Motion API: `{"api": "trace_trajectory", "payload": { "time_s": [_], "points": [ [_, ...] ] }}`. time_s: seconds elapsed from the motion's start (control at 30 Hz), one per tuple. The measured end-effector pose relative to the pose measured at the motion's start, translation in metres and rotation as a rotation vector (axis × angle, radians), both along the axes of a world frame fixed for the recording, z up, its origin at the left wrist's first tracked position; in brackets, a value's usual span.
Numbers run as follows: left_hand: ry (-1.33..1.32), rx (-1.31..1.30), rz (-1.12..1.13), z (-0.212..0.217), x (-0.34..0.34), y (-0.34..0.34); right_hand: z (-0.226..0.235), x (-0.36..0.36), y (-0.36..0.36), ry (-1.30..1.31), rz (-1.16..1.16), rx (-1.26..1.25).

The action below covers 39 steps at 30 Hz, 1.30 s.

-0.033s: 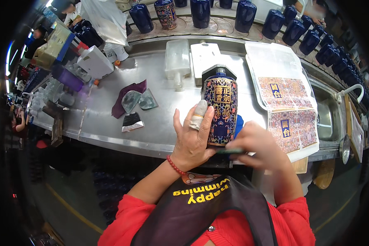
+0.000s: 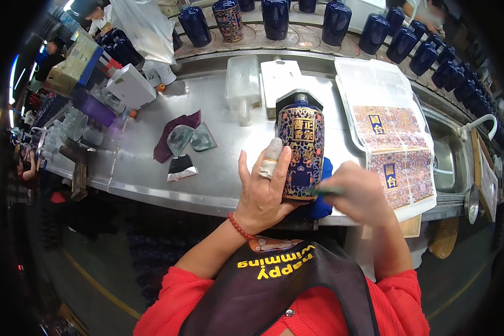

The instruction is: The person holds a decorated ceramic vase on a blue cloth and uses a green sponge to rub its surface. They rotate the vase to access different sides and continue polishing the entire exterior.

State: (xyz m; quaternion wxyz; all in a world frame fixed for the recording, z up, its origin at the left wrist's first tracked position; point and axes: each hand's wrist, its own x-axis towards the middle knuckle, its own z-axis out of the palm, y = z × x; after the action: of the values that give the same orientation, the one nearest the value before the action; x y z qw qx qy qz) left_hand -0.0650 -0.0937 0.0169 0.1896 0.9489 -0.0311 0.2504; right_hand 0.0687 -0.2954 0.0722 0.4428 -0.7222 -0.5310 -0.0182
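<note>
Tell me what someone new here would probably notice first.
Most likely the ornate, floral-patterned bottle at the centre, with the left hand spread on it and the blurred right hand holding a green tool by its lower end. Next might come the plain blue bottles curving along the top, then the colourful printed sheets at the right.

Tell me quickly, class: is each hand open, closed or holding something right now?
Left hand: open, resting against the floral-patterned blue bottle.
Right hand: closed, holding a motion-blurred green tool.
</note>
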Motion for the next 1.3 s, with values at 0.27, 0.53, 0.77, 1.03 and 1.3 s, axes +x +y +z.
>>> {"api": "trace_trajectory", "payload": {
  "time_s": [0.27, 0.53, 0.77, 1.03, 1.3],
  "points": [
    [0.084, -0.191, -0.062, -0.027, -0.004, 0.006, -0.035, -0.011, -0.016, 0.845, -0.302, 0.325],
    [-0.052, -0.056, -0.073, -0.011, -0.002, -0.003, -0.062, -0.024, 0.002, 1.212, -0.133, 0.577],
    [-0.094, 0.122, -0.063, -0.007, -0.001, -0.007, -0.063, -0.027, 0.003, 1.173, -0.136, 0.568],
    [-0.093, -0.066, -0.109, -0.020, -0.012, 0.002, -0.054, -0.032, 0.005, 1.041, -0.117, 0.428],
    [-0.093, 0.082, -0.165, -0.019, -0.013, 0.007, -0.049, -0.035, 0.008, 1.044, -0.121, 0.406]
  ]
}}
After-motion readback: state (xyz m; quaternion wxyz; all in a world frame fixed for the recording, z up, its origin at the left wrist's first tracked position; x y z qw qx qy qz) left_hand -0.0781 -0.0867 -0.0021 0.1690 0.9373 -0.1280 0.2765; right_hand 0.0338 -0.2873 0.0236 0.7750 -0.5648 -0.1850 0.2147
